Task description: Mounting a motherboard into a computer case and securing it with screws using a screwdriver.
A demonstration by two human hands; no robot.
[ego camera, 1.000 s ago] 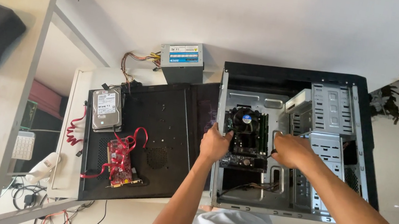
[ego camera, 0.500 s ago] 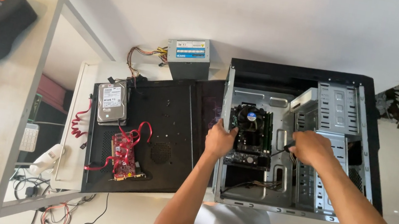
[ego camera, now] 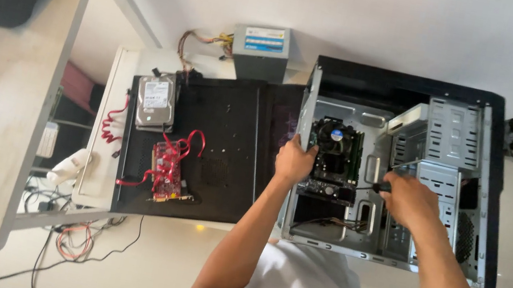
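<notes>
A dark green rectangular motherboard (ego camera: pixel 336 158) with a round black cooler fan sits inside the open black-and-grey metal computer case (ego camera: pixel 399 173), which lies on its side with its open face up. The board's long axis runs from the far wall of the case toward the person. The left hand (ego camera: pixel 294 160) grips the board's left edge, fingers curled over it. The right hand (ego camera: pixel 410 199) is clenched around a dark-handled tool (ego camera: pixel 381 186), seemingly a screwdriver, pointing left toward the board.

There is one motherboard, one case and one tool. Left of the case lies one flat black metal side panel (ego camera: pixel 214 144), carrying one silver hard drive (ego camera: pixel 155 102) and one red circuit card with red cables (ego camera: pixel 168 167). One grey box-shaped power supply (ego camera: pixel 260 50) stands beyond the panel. The grey metal drive cage (ego camera: pixel 441 152) crowds the right hand's side.
</notes>
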